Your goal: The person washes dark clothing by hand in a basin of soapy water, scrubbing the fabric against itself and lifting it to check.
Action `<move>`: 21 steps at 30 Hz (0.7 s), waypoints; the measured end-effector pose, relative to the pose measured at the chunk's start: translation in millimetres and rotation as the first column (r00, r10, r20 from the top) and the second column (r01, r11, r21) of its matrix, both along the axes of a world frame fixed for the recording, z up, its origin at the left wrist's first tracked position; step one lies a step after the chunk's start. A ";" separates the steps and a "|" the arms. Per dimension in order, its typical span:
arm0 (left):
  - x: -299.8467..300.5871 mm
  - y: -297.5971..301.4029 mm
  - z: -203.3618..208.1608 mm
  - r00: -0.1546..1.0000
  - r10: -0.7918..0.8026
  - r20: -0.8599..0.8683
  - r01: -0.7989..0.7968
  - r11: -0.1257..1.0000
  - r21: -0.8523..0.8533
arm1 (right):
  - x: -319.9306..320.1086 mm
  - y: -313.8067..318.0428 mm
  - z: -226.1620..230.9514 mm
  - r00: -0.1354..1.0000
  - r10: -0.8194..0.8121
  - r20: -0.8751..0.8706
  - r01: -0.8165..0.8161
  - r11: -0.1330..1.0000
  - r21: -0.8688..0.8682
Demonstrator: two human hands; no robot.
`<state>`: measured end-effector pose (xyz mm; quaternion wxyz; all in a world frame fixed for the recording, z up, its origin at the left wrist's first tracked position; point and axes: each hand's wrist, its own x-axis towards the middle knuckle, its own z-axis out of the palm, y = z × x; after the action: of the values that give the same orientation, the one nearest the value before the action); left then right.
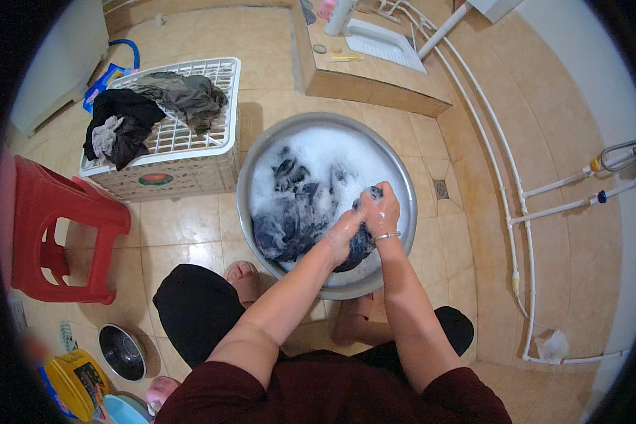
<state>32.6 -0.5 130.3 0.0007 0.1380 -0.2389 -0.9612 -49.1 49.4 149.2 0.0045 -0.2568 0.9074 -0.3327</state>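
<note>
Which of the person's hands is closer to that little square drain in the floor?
Right. The right hand grips dark cloth at the basin, to the left of the drain; the left hand, on the same cloth, is farther left.

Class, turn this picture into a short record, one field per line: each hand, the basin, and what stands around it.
Left hand: closed on wet dark cloth
Right hand: closed on dark cloth, beside the left hand
Bracelet: on the right wrist
Basin: round, grey, holding white suds and dark cloth
Left of basin: white crate with clothes on top; red stool
Lower left: metal bowl
</note>
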 end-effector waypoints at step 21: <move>-6.6 34.0 -22.1 0.963 0.253 -0.090 -0.269 0.911 -0.311 | 0.0 -5.9 13.6 0.679 0.294 0.673 -0.226 0.956 -0.189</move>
<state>25.9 33.6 108.1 0.1572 0.1436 -0.3712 -0.9038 -49.1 43.4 162.8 0.3796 -0.2394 0.7772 -0.4410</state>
